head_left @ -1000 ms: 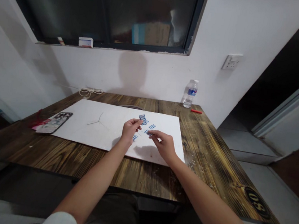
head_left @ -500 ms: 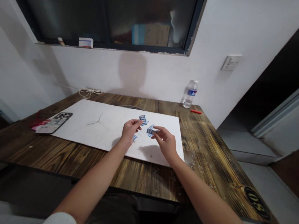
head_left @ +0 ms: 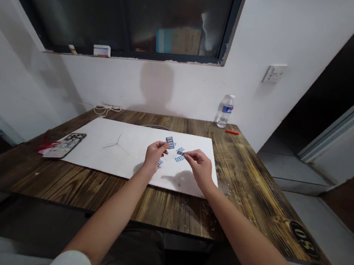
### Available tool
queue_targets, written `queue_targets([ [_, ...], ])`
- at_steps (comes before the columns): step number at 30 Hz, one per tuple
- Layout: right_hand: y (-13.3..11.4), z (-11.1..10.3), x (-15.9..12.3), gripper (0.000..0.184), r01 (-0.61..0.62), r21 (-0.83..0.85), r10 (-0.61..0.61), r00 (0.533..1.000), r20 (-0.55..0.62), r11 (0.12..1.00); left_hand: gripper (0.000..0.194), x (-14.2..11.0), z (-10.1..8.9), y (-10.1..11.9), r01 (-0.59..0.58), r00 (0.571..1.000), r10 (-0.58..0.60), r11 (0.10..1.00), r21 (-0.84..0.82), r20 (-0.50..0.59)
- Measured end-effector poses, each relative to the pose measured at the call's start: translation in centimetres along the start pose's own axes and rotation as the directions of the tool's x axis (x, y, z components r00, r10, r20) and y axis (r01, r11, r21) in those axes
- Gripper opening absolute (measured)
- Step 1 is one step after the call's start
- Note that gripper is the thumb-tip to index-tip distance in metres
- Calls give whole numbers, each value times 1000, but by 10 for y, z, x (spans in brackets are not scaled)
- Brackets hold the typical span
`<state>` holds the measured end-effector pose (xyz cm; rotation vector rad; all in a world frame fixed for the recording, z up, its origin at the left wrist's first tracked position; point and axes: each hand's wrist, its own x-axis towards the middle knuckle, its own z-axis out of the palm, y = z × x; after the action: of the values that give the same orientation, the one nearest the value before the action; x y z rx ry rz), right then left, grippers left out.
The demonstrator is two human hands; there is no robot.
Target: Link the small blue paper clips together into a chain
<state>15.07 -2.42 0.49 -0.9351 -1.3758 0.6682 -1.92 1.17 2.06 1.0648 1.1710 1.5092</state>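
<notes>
The left hand (head_left: 154, 154), at the middle of the frame, pinches a small stack of blue-edged pieces (head_left: 169, 142) between thumb and fingers. The right hand (head_left: 200, 168), right of centre, pinches a small dark piece (head_left: 180, 152) in its fingertips, above blue-outlined shapes (head_left: 179, 159) on the white board (head_left: 136, 149). The left hand partly covers another blue-outlined shape (head_left: 160, 163).

Around them, a branching line of thin dark strands (head_left: 117, 143) shows on the board left of centre. A dark-edged, patterned flat object (head_left: 70, 146) overlaps the board's left end, with something red (head_left: 46, 146) beside it. Along the back of the wooden counter (head_left: 247, 188) lie a coiled pale cord (head_left: 107, 108), upper left, and, toward the upper right, a standing bottle (head_left: 225, 111) near a red stick-like item (head_left: 232, 132).
</notes>
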Motion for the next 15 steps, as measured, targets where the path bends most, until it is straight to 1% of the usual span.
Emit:
queue_targets([
  [3,3,2,0,22,-86,101,86,996,9,991,27,0,0,0,0,1000,0,1000,5,-1],
  [5,4,3,0,23,-123,145,122,992,15,982,27,0,0,-1,-1,1000,1,1000,11,-2],
  [15,-4,5,0,32,-225,296,223,974,41,928,29,0,0,-2,4,1000,-4,999,35,0],
])
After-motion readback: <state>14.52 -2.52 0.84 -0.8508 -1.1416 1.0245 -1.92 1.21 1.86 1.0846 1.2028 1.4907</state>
